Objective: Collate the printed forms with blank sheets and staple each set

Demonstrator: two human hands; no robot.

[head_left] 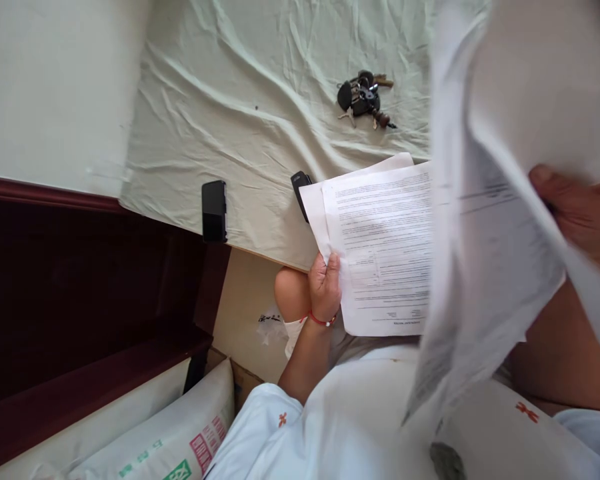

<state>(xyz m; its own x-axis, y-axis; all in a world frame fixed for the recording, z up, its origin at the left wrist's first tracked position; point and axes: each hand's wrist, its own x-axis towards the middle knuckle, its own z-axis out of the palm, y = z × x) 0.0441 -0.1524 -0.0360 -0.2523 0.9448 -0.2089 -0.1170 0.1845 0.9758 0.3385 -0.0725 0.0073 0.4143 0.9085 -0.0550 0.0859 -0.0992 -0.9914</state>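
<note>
My left hand point(326, 287), with a red bracelet at the wrist, is closed on the left edge of some printed sheets point(380, 247). Lines of small text cover the top page, and other sheets stick out behind it. At the right, my right hand point(580, 207) pinches a blurred bunch of white sheets point(485, 220) held up close to the camera. These raised sheets hang bent and hide the right part of the printed page. Some of my right fingers are covered by the paper or smeared.
A bunch of keys point(365, 100) lies on the pale green cloth point(240, 107). A black phone point(215, 211) rests near its front edge, and another dark object point(301, 193) is partly under the sheets. Dark red wooden furniture point(80, 300) and a white printed sack point(180, 433) stand left.
</note>
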